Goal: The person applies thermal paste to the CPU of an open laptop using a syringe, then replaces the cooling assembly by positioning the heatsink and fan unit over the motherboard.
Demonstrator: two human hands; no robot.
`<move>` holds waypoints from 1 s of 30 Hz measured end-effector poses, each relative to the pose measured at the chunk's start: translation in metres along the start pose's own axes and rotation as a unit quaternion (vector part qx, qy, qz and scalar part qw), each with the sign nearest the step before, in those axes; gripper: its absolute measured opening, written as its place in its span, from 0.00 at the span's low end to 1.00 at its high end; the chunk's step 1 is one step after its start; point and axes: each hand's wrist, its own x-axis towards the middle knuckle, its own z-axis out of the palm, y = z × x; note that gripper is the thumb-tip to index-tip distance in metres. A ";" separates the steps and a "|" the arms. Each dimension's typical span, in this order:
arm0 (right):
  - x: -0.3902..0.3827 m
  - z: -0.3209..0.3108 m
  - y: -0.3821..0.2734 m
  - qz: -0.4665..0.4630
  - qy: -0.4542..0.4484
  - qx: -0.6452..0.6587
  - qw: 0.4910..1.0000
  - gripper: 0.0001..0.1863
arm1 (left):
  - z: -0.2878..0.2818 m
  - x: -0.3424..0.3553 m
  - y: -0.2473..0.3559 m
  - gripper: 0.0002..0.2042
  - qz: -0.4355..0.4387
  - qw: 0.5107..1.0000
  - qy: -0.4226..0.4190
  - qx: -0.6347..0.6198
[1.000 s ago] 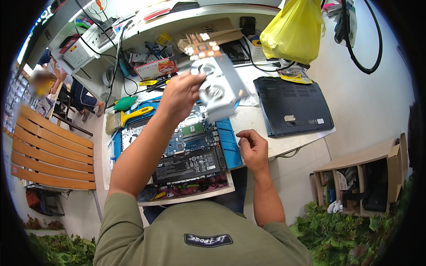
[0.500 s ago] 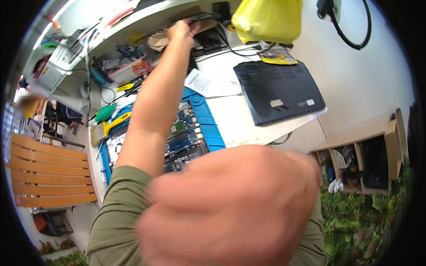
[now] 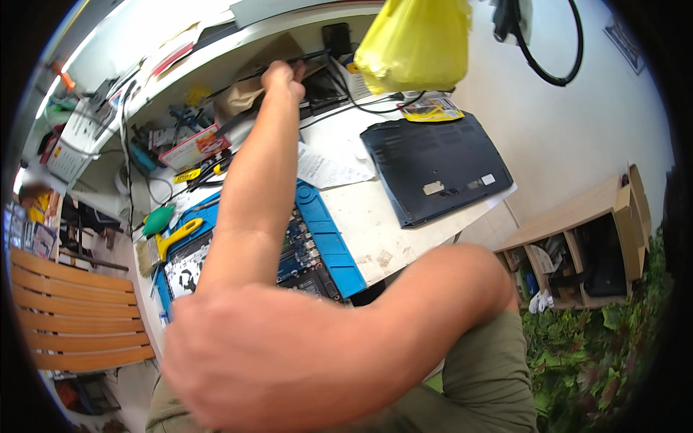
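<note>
My left arm stretches far over the desk, and my left hand [image 3: 281, 76] is at the back shelf with its fingers curled beside a thin black cable; whether it grips anything is unclear. My right hand [image 3: 238, 353] is raised very close to the camera as a large blur, with its elbow to the right, and it hides the near part of the desk. Under my left forearm lies an opened laptop with its circuit board [image 3: 299, 245] exposed, resting on a blue work mat [image 3: 328, 238].
A black laptop bottom cover [image 3: 433, 162] lies right of the mat, with papers [image 3: 325, 166] behind. A yellow plastic bag [image 3: 415, 43] hangs at the back. A yellow-handled brush [image 3: 177, 234] and tools lie at the left. A wooden bench [image 3: 65, 310] stands left and a wooden shelf box [image 3: 585, 245] right.
My left hand, which held a silver part above the laptop, has reached to the back shelf, and the part is out of sight. My right hand rose from the desk edge up to the camera.
</note>
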 end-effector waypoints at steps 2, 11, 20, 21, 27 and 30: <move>-0.011 -0.003 0.000 0.021 -0.011 -0.003 1.000 0.08 | -0.014 0.007 0.017 0.12 -0.009 1.000 -0.006 -0.012; -0.099 0.022 0.028 0.240 0.149 -0.029 0.959 0.27 | -0.088 -0.205 0.067 0.30 -0.006 0.930 -0.344 0.131; -0.061 0.101 0.014 0.277 0.405 0.027 0.871 0.40 | -0.194 -0.392 0.082 0.36 0.294 0.746 -0.568 0.185; -0.062 0.111 -0.005 0.255 0.390 0.036 0.884 0.42 | -0.191 -0.385 0.084 0.35 0.286 0.768 -0.552 0.155; -0.039 0.131 -0.026 0.216 0.375 0.106 0.895 0.50 | -0.226 -0.393 0.100 0.41 0.181 0.792 -0.548 0.198; -0.039 0.142 -0.033 0.204 0.361 0.124 0.902 0.50 | -0.241 -0.404 0.098 0.42 0.224 0.796 -0.528 0.194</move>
